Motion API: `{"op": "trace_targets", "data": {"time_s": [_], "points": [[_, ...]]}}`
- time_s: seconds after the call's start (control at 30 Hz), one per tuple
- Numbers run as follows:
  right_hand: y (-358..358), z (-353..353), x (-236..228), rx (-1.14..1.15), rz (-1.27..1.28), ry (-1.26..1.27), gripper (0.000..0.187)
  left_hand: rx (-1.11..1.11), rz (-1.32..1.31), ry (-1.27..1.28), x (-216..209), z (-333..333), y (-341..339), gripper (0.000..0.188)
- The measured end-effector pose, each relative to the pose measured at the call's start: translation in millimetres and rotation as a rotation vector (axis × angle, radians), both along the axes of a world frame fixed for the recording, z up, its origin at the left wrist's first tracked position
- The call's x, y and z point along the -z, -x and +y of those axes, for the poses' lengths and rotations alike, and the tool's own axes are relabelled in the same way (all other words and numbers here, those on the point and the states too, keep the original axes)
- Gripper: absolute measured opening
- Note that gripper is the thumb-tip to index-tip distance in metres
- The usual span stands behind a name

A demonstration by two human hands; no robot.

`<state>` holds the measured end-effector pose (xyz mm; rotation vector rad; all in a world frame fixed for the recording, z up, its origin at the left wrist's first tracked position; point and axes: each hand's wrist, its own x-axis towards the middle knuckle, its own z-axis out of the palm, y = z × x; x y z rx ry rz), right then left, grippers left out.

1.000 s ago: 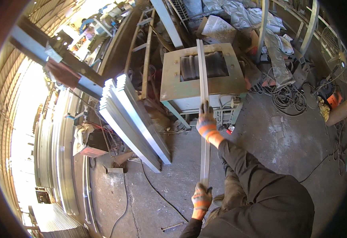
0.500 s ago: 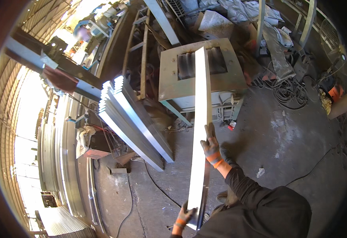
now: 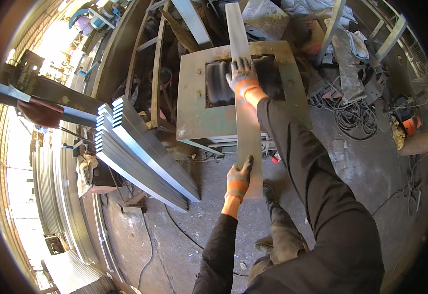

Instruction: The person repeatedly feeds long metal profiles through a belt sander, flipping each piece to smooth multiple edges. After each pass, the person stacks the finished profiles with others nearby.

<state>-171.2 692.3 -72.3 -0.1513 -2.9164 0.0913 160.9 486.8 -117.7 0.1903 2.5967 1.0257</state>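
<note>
A long flat metal profile (image 3: pixel 249 128) lies across the top of a worn green-grey machine (image 3: pixel 193 115), over its rectangular opening, with one end jutting past the far side. Inside that opening is a dark rounded part (image 3: pixel 219 84), half covered by the profile. My left hand (image 3: pixel 238 179), in a grey and orange glove, grips the profile's left edge close to its near end, thumb on top. Farther along, my right hand (image 3: pixel 244 78), gloved alike, presses on the upper face above the opening with fingers spread. What lies beneath the profile is hidden.
To the left, several shiny metal profiles (image 3: pixel 145 147) lean in a slanted stack. A rusty ladder-like frame (image 3: pixel 156 73) stands behind them. Coiled cable (image 3: pixel 353 117) lies on the floor at right, and another cable (image 3: pixel 184 230) crosses near my feet. Longer stock (image 3: pixel 72 206) is piled at far left.
The profile has moved away from me, farther over the machine, and lies lower. My right hand slid far forward onto its upper face; my left hand moved forward with the near end.
</note>
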Motion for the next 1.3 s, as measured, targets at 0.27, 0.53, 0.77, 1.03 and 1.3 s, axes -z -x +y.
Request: {"op": "trace_targets", "data": {"time_s": [0.27,0.53,0.77,1.03,1.3], "points": [[-66,-11,15,0.008,0.107,0.004,0.069,0.046,0.247,-0.171,49,-12,-67,0.071],[-360,-110,-17,-0.031,0.021,0.148,0.078,-0.064,-0.085,0.060,2,-122,-355,0.057],[-628,-198,-17,-0.076,-0.030,0.267,0.084,-0.438,-0.377,0.080,-66,-204,-614,0.073],[-763,-255,13,0.281,-0.253,1.180,0.139,-0.413,-0.187,0.552,-130,-262,-769,0.068],[-810,-264,24,0.153,-0.051,1.855,0.089,-0.428,-0.238,0.233,-154,-295,-795,0.057]]}}
